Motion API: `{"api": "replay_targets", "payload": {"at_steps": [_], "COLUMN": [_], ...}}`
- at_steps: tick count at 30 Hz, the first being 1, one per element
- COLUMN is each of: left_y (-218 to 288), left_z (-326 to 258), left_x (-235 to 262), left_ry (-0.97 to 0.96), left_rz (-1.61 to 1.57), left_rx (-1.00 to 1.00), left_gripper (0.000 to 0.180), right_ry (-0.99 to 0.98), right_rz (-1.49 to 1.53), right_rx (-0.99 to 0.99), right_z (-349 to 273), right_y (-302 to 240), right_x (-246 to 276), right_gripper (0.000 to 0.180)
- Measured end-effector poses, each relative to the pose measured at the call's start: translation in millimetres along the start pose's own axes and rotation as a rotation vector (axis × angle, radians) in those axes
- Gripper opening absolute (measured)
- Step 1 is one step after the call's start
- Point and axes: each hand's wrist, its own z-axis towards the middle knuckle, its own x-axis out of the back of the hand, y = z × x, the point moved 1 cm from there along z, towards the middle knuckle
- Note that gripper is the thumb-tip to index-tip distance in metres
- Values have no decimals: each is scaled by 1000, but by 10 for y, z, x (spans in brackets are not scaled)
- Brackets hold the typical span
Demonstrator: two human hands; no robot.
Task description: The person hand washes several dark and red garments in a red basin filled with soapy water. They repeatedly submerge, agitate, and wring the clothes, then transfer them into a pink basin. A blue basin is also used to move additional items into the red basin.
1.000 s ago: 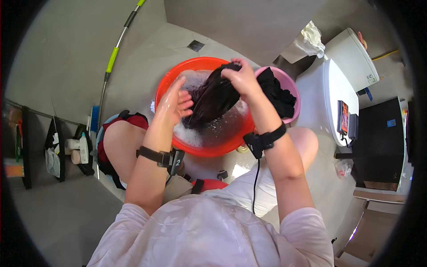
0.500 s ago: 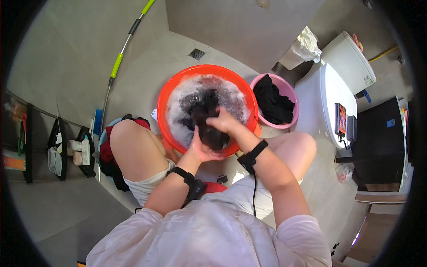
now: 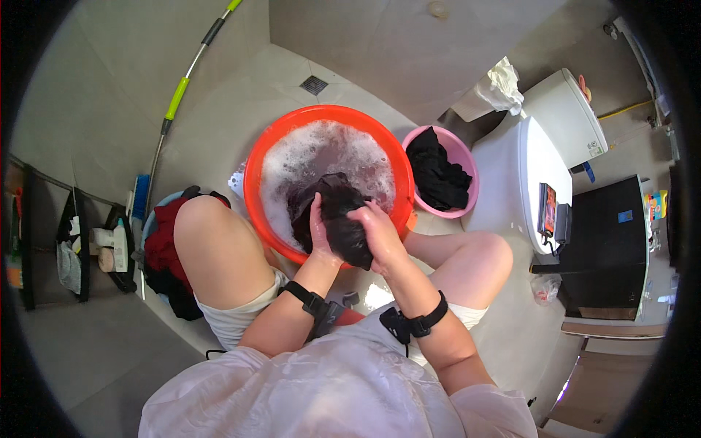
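A wet black garment [image 3: 343, 219] is bunched between my two hands at the near side of an orange-red basin [image 3: 253, 168]. My left hand [image 3: 321, 232] is closed on its left side, while my right hand [image 3: 378, 232] grips it from the right, thumb on top. Part of the cloth trails down into the soapy water [image 3: 343, 150], which carries white foam around the rim. The bunch overhangs the basin's near edge. What kind of garment it is, I cannot tell.
Right of the basin, a pink tub [image 3: 469, 157] holds black clothes [image 3: 438, 175]. By my left knee stands a tub of red and black clothes [image 3: 169, 237]. A long-handled brush [image 3: 162, 139] leans at the left. A toilet [image 3: 537, 157] with a phone [image 3: 547, 208] on its lid is at the right.
The garment has come nearer to me, over the basin's near edge, and more foamy water shows behind it. My right hand has moved from its top to its right side.
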Motion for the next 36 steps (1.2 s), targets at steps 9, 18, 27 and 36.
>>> {"api": "replay_targets", "payload": {"at_steps": [9, 18, 27, 36], "left_y": [196, 243, 85, 52], "left_z": [144, 104, -312, 75], "left_x": [150, 301, 50, -155], "left_ry": [174, 115, 278, 246], "left_rz": [82, -408, -37, 103], "left_rx": [193, 322, 192, 73], "left_gripper": [52, 56, 87, 43], "right_ry": [-62, -420, -455, 128], "right_rz": [173, -1459, -1094, -488], "right_rx": [48, 1132, 1240, 791], "right_z": [-38, -87, -24, -200], "right_y": [176, -189, -214, -78], "right_x": [-9, 33, -33, 375], "right_gripper": [65, 82, 42, 37]}}
